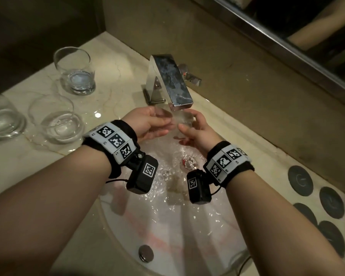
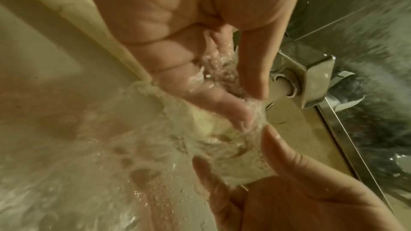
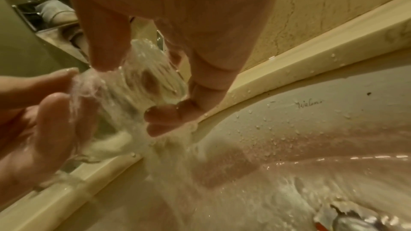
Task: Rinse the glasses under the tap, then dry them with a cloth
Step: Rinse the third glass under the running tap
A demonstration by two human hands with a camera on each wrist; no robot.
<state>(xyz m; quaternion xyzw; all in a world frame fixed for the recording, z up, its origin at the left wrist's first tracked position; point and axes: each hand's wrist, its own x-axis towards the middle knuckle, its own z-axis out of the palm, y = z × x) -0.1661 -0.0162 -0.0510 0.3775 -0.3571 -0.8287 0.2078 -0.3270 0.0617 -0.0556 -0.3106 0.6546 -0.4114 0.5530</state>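
A clear glass (image 1: 180, 121) lies tilted under the chrome tap (image 1: 172, 82), and water runs over it into the sink (image 1: 167, 236). My left hand (image 1: 165, 124) holds its left end between thumb and fingers. My right hand (image 1: 187, 125) grips the other end, thumb on top and fingers curled beneath. In the left wrist view my left hand (image 2: 246, 108) meets the glass (image 2: 233, 148) amid the splash. In the right wrist view my right hand (image 3: 138, 90) wraps the glass (image 3: 153, 69). Three more glasses (image 1: 74, 70) (image 1: 56, 120) (image 1: 2, 116) stand upright on the counter at left. No cloth is in view.
The marble counter (image 1: 112, 80) is wet around the glasses. Several black round coasters (image 1: 300, 180) lie at the right. A mirror (image 1: 287, 36) runs along the back wall. The drain (image 1: 189, 164) sits below my hands, and a round metal overflow cap (image 1: 145, 252) is near the front rim.
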